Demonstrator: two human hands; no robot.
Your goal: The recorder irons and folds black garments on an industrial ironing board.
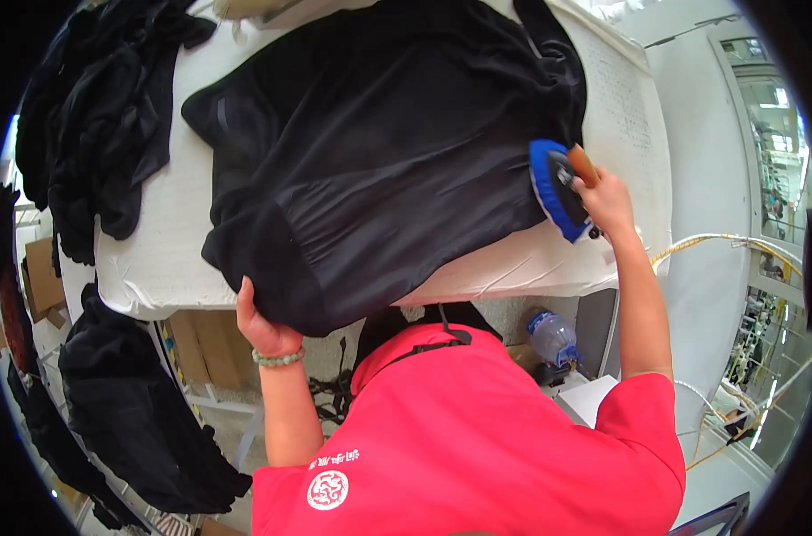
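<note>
A black garment (379,179) of smooth, slightly shiny cloth is spread over a white padded table (513,268), with folds running across it and its near edge hanging over the front. At its near left corner my left hand (270,329) is closed on the hem, thumb upward; part of the fingers is hidden by the cloth. My right hand (607,202) grips the brown handle of an iron (556,191) with a blue cover around its base. The iron is at the garment's right edge, tilted, and I cannot tell whether it touches the cloth.
More black garments (102,116) lie heaped at the table's left end, and others (142,402) hang below it. A yellowish hose (718,238) and cables run along the right side. Under the table stand a clear water bottle (553,338) and cardboard (208,344).
</note>
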